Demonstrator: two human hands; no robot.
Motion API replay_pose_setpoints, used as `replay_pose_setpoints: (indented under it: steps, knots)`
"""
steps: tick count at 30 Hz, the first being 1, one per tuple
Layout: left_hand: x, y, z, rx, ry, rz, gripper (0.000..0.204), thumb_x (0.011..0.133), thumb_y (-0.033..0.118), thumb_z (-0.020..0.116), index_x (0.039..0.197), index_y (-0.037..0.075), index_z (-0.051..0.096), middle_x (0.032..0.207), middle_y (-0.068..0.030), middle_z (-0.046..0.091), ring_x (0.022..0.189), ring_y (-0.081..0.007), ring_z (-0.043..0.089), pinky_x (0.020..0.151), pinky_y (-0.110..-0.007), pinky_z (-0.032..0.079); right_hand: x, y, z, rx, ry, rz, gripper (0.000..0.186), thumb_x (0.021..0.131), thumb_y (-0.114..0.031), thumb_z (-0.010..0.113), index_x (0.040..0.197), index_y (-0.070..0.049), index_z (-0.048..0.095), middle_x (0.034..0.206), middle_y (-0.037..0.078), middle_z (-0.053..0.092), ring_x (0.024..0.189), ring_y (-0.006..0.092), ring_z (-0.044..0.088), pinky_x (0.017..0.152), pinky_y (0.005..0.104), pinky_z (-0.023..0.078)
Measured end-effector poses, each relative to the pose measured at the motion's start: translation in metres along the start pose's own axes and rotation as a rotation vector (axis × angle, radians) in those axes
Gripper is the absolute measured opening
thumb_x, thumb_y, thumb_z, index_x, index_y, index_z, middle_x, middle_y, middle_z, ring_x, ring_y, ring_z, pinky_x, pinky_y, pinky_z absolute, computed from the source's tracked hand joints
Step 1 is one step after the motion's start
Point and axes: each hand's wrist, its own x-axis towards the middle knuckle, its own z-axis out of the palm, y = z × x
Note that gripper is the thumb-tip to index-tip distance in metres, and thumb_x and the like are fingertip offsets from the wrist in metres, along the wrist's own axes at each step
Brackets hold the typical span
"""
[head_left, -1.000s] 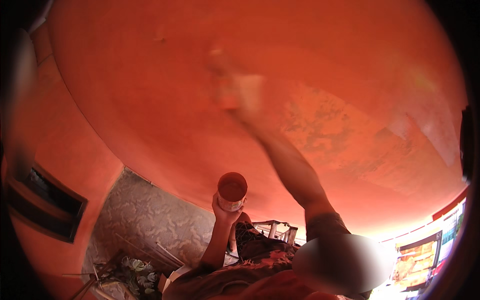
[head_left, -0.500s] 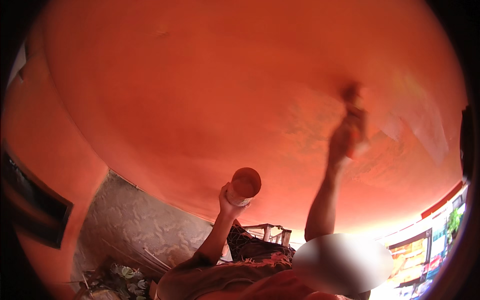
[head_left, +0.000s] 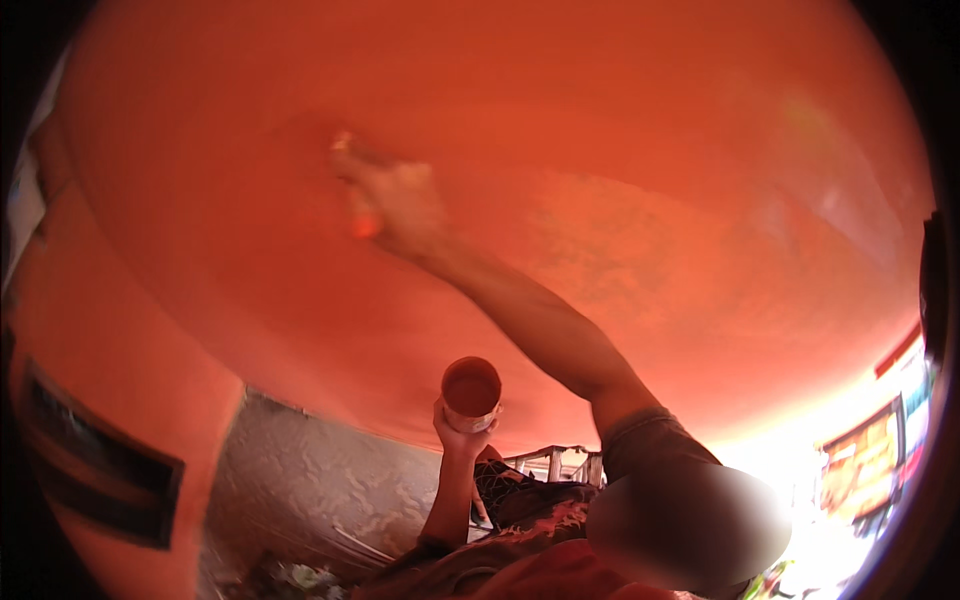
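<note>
My left hand (head_left: 460,438) is wrapped round a round paint can (head_left: 470,418), its open mouth showing a dark reddish inside. It holds the can low, in front of my body. Far out to the upper left stretches my right arm, crossing in front of the broad orange wall (head_left: 480,110). My right hand (head_left: 405,203), smeared by motion, is closed on a paintbrush (head_left: 365,224) with an orange handle end. The brush's head is blurred against the wall at the upper left. A paler, patchy area of the same wall lies right of my forearm.
On the left is a dark-framed opening (head_left: 105,460) in an orange wall. Beneath the orange surface stands a grey, patterned wall (head_left: 300,470), with leaves (head_left: 305,575) at the bottom. A wooden frame (head_left: 555,462) stands behind my body. Bright light comes in at the right.
My right hand has swept the brush from the right side of the wall across to the upper left. The can in my left hand sits slightly lower and further left in the view.
</note>
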Motion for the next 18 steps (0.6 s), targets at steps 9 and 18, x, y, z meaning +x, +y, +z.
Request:
replay_pose_setpoints:
  steps: [9, 18]
  knots:
    - [0.042, -0.065, 0.033, -0.113, -0.147, -0.349, 0.067, 0.089, 0.054, 0.058, 0.137, 0.008, 0.052, 0.129, -0.0173, 0.055, 0.099, -0.0363, 0.055, 0.06, -0.034, 0.051, -0.218, 0.088, -0.351, -0.276, 0.756, 0.207, 0.007, 0.093, 0.0, 0.06, 0.098, 0.002, 0.064, 0.095, 0.007, 0.065, 0.093, 0.0145, 0.059, 0.083, 0.0298, 0.048]
    - [0.078, -0.167, 0.067, -0.067, -0.152, -0.586, 0.069, 0.09, 0.053, 0.053, 0.137, 0.002, 0.049, 0.129, -0.016, 0.056, 0.1, -0.0365, 0.055, 0.061, -0.036, 0.05, -0.314, 0.141, -0.545, -0.962, 1.053, 0.457, 0.014, 0.096, -0.015, 0.058, 0.086, -0.012, 0.067, 0.083, 0.0, 0.071, 0.072, 0.0186, 0.069, 0.064, 0.0352, 0.051]
